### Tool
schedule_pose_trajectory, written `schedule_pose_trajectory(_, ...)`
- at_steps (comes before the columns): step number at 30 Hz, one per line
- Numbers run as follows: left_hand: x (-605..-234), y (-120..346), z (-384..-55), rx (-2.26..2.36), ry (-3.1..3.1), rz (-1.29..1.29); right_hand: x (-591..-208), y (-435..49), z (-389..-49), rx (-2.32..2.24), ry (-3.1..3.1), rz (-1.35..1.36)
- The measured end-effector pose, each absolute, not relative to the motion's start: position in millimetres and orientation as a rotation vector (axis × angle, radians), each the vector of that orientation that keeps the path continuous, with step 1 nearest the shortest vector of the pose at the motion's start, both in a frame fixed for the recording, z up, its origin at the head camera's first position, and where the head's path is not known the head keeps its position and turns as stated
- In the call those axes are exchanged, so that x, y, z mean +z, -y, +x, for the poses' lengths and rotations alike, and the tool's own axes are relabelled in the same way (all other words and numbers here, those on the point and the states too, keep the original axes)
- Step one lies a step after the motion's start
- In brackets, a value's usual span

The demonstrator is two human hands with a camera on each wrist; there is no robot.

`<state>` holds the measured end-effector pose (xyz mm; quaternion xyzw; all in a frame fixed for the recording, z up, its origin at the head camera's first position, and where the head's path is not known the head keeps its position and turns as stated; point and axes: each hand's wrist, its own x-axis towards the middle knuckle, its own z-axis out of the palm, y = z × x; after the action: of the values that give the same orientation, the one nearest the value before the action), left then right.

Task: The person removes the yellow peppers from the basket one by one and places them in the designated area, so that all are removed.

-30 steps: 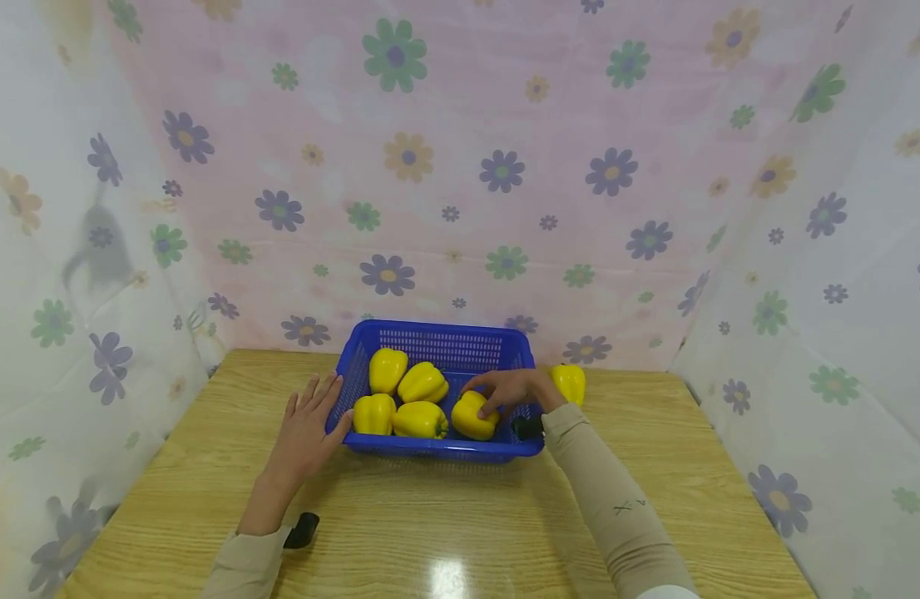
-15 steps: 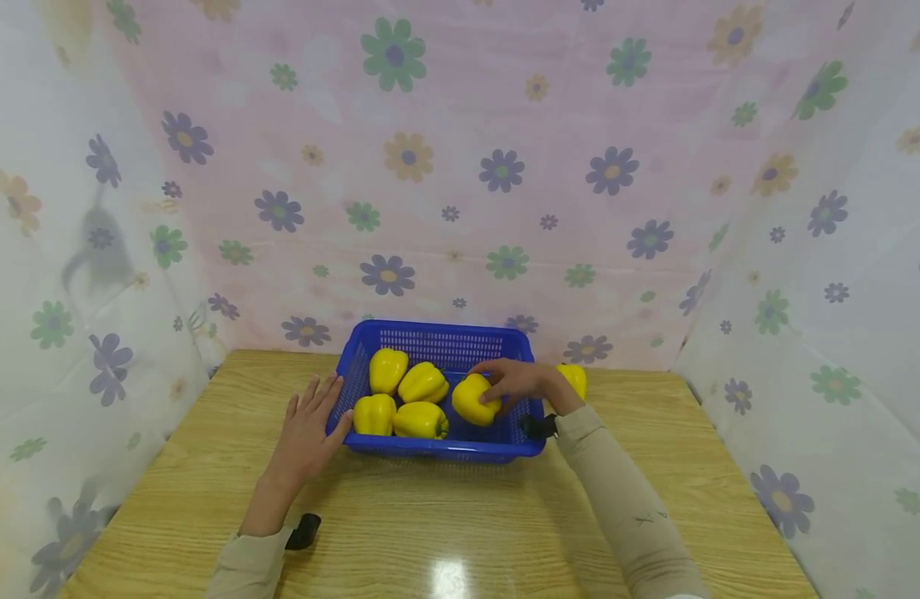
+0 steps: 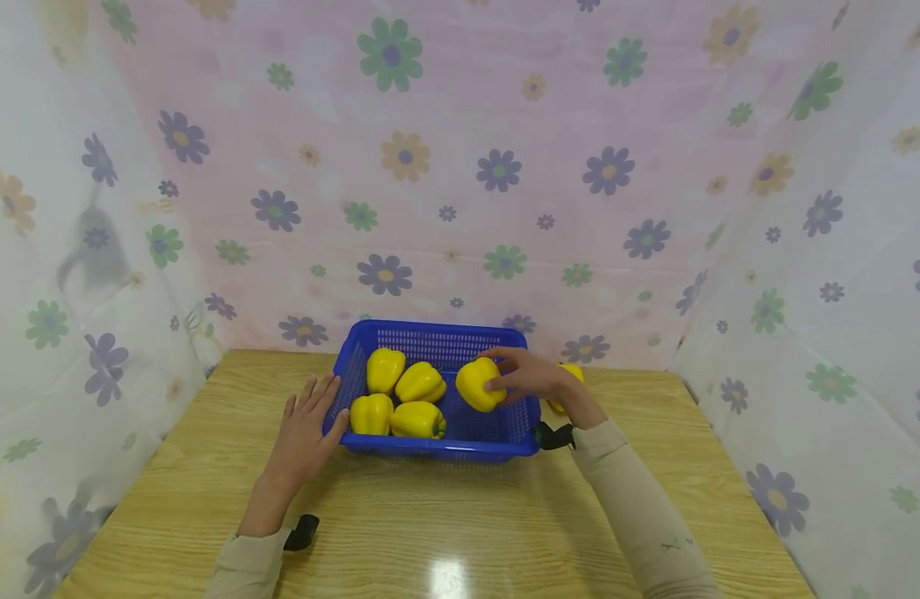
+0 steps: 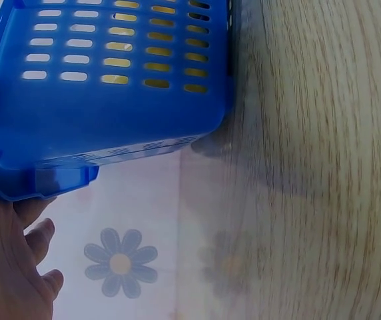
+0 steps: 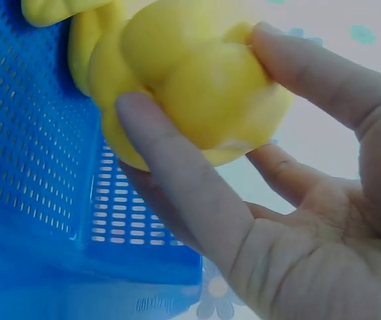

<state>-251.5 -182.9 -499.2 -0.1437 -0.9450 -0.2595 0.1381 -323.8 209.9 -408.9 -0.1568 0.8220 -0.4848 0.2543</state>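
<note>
My right hand [image 3: 531, 374] grips a yellow bell pepper [image 3: 478, 384] above the right part of a blue plastic basket [image 3: 445, 447]. In the right wrist view, thumb and fingers curl round that held bell pepper [image 5: 204, 87]. Several other yellow bell peppers [image 3: 421, 383] lie in the left half of the basket. My left hand [image 3: 303, 437] rests against the basket's left rim, fingers straight and spread. The left wrist view has the left hand [image 4: 10, 267] at the rim of the slotted basket [image 4: 110, 113].
Behind my right wrist, one more yellow bell pepper [image 3: 572, 372] lies on the wooden table [image 3: 400, 524], partly hidden. A flowered curtain [image 3: 445, 166] encloses the table at the back and both sides.
My right hand has lifted the bell pepper up from the basket's floor and moved slightly right and away from me. The left hand stays at the rim.
</note>
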Motion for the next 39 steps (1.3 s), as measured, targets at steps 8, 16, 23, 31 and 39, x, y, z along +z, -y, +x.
schedule_pose_trajectory(8,-500.4,184.5,-252.4,-0.773,2.728,-0.412,-405.9,-222.6,-311.5,-1.507,-2.251,-0.456)
schedule_pose_trajectory(16,-499.1,184.9,-252.2,-0.802,2.740,-0.412,-410.6,-246.5,-293.1,-1.669,-2.233,-0.456)
schedule_pose_trajectory(23,-497.6,184.7,-251.0,-0.825,2.731,-0.410,-412.5,-271.1,-274.1,-1.770,-2.223,-0.419)
schedule_pose_trajectory(31,-497.9,184.4,-251.1,-0.814,2.731,-0.415,-429.1,-300.1,-252.2,-1.864,-2.212,-0.391)
schedule_pose_trajectory(39,-500.3,184.0,-250.6,-0.810,2.730,-0.418,-449.0,-325.1,-227.8,-1.919,-2.224,-0.305)
